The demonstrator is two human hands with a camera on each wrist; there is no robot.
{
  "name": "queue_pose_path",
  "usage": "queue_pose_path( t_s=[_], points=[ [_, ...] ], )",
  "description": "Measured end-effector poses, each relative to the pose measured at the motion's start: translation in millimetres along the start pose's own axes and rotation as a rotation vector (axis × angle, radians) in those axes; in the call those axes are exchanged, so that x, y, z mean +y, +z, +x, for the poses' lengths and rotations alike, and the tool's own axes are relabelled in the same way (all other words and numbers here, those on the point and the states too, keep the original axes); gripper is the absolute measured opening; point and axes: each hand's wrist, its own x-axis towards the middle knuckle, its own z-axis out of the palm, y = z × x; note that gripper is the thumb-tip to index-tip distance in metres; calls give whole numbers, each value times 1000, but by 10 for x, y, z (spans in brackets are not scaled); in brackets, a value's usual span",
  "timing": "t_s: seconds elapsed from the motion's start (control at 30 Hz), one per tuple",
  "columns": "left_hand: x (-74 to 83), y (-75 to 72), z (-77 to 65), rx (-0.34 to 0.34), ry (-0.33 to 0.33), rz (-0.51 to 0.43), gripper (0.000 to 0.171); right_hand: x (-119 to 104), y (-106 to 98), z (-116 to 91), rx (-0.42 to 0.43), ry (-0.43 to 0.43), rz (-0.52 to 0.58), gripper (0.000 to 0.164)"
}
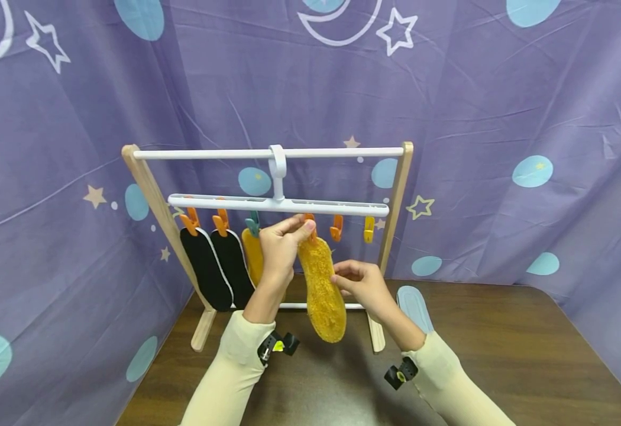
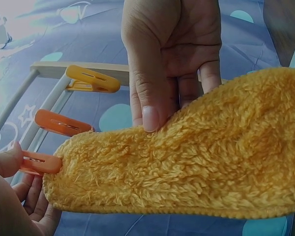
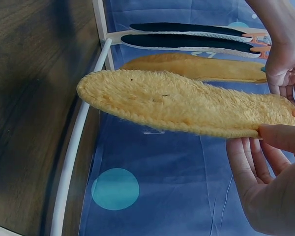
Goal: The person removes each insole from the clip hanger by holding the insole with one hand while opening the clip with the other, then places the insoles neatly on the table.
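Observation:
A fluffy yellow insole [image 1: 325, 299] hangs toe-down below the white hanger [image 1: 337, 207]. My left hand [image 1: 280, 251] is at its top end, where thumb and fingers pinch an orange clip [image 2: 42, 162] that meets the insole's narrow end. With thumb and fingertips, my right hand [image 1: 362, 286] pinches the insole's right edge. Left of it, two black insoles [image 1: 204, 272] with white edges hang from orange clips [image 1: 190, 222]. A second yellow insole [image 3: 187, 66] hangs by a green clip [image 1: 253, 225], partly behind my left hand in the head view.
An orange clip [image 1: 336, 228] and a yellow clip [image 1: 369, 229] hang at the hanger's right with nothing in them. The hanger hooks over the rack's white top bar [image 1: 209, 154]. Behind the rack's right foot [image 1: 376, 334], a light blue insole [image 1: 414, 305] lies on the brown table [image 1: 502, 343].

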Motion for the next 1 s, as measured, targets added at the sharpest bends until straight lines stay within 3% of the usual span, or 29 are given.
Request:
queue_pose_path(
  t_s=[1.0],
  points=[
    [-36,-23,24,7,0,-7,24,96,-48,-59,9,1,-5,23]
  ],
)
